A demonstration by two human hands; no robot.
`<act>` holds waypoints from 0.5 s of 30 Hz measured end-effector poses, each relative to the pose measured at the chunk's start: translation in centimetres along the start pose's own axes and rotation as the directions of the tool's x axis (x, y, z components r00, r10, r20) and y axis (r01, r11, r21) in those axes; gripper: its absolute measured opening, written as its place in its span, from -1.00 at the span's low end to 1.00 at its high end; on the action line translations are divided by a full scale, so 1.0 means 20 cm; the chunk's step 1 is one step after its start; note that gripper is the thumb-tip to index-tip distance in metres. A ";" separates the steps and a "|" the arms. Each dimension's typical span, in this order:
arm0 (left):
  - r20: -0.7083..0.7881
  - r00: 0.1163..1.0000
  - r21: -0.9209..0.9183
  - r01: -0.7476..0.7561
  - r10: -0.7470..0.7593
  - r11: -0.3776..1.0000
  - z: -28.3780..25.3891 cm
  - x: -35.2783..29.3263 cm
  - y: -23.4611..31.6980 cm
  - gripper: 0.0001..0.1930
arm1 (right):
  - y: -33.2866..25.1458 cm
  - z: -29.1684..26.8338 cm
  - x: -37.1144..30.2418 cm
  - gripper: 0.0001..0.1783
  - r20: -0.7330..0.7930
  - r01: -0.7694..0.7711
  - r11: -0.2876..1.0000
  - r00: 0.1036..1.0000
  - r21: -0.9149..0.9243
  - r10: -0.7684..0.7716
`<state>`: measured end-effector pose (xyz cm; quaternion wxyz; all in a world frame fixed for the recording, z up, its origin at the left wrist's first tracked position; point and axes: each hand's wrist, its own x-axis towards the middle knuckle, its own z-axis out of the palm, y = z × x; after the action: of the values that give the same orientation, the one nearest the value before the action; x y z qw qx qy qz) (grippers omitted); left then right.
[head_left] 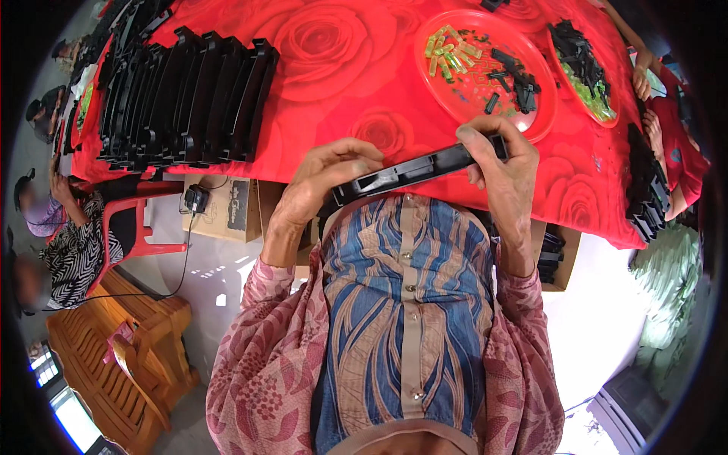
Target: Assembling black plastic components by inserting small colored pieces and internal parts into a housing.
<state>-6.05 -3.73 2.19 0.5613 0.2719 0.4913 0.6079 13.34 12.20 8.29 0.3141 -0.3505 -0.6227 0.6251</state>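
A long black plastic strip-shaped part [413, 171] lies across both my hands, in front of my body at the table's near edge. My left hand [322, 178] grips its left end, fingers curled over the top. At the other end, which sits a little higher, my right hand [502, 159] pinches the part between thumb and fingers. Beyond my right hand is a red round tray [455, 102] holding yellow-green clear pieces [450, 53] and small black parts [519, 83]. A row of similar long black parts [189, 98] stands at the table's left.
A red flowered cloth [326, 45] covers the table. Another red tray [584, 72] and more black parts [648, 189] lie at the right, near a co-worker's arm [654, 136]. Cardboard boxes [224, 208] sit under the table. At left are a red chair [140, 235] and a wooden bench [114, 356].
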 end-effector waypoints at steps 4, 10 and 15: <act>0.050 0.996 0.206 0.068 -0.080 0.976 0.05 0.01 0.03 -0.58 | 0.00 0.03 0.00 -0.82 0.016 0.003 0.999 1.000 -0.049 -0.002; 0.099 0.991 0.257 0.063 -0.091 0.964 0.15 -0.01 0.03 -0.62 | 0.03 0.07 0.00 -0.78 0.026 0.071 0.986 0.997 -0.151 -0.067; 0.057 0.997 0.294 0.033 -0.052 0.955 0.22 -0.02 -0.02 -0.70 | 0.07 0.08 0.00 -0.78 0.088 0.183 0.954 0.982 -0.237 -0.167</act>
<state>-1.88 -2.84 3.51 0.5434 0.3607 0.5632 0.5074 12.00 11.24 6.77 0.3016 -0.3087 -0.7338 0.5248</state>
